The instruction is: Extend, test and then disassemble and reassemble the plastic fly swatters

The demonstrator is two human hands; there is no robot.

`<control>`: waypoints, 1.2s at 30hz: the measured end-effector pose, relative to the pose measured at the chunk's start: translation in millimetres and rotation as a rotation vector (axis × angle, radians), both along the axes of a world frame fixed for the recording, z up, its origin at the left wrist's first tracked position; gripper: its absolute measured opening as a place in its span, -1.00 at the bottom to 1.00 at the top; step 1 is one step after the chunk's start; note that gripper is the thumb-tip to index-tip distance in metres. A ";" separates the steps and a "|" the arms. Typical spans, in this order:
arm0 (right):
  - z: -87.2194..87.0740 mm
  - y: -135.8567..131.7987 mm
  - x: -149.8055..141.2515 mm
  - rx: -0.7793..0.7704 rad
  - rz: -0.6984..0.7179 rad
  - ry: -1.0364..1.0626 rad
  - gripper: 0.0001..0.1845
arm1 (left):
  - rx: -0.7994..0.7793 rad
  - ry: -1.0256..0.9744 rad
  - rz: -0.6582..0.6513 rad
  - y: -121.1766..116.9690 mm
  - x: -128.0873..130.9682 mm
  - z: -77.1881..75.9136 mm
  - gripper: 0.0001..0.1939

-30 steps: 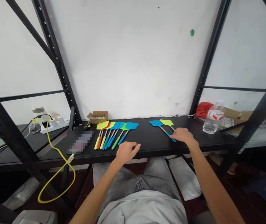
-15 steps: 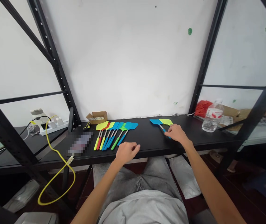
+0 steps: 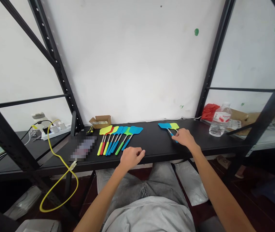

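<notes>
Blue and yellow-green fly swatters lie at the right of the black table. My right hand [image 3: 184,137] is closed, its fingertips on the handle of the blue fly swatter [image 3: 164,125]. Its head overlaps the yellow-green fly swatter [image 3: 174,126], whose handle is mostly hidden behind my hand. My left hand [image 3: 131,158] rests at the table's front edge, fingers curled in, with nothing seen in it. Just beyond it lies another blue fly swatter [image 3: 136,130], at the right end of a fanned row of several in yellow, red, blue and green, including a green fly swatter [image 3: 128,131].
A small open cardboard box [image 3: 100,121] stands behind the row. To the left are a blurred-out flat thing [image 3: 83,148] and a yellow cable [image 3: 55,154] hanging over the edge. A water bottle [image 3: 220,120] stands at right by a black rack post [image 3: 212,64].
My right hand has shifted slightly right with the blue fly swatter, whose head now covers more of the yellow-green one. My left hand has stayed in place.
</notes>
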State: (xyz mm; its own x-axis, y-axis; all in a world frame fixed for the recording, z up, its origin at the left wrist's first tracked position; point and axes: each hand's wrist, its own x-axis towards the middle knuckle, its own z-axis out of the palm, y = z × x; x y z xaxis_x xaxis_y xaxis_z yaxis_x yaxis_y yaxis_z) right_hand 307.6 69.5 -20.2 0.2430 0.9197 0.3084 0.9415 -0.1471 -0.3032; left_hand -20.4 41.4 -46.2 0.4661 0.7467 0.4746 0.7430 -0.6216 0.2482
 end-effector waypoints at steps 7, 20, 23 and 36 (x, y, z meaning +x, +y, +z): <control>3.7 -4.9 -2.8 -0.099 -0.045 -0.059 -0.62 | -0.021 0.001 -0.026 0.9 -1.3 0.8 -0.53; 16.5 -11.2 -8.5 0.060 -0.013 0.038 -0.65 | 0.147 0.106 0.233 22.9 -22.1 2.3 -0.80; 15.0 -10.0 -11.6 0.070 0.015 0.055 -0.67 | 0.150 0.129 0.286 24.9 -25.1 2.1 -0.78; 5.7 -6.7 -47.5 0.167 0.302 0.054 -0.73 | -0.049 0.225 0.385 19.8 -17.1 5.3 -0.74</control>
State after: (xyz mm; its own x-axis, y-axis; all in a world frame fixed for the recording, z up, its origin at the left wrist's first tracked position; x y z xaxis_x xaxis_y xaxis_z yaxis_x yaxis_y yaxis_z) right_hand 260.1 62.9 -14.5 -0.0130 0.8906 0.4546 0.9170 0.1919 -0.3497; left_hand -37.4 61.1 -40.9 0.2370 0.9053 0.3525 0.9569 -0.2802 0.0763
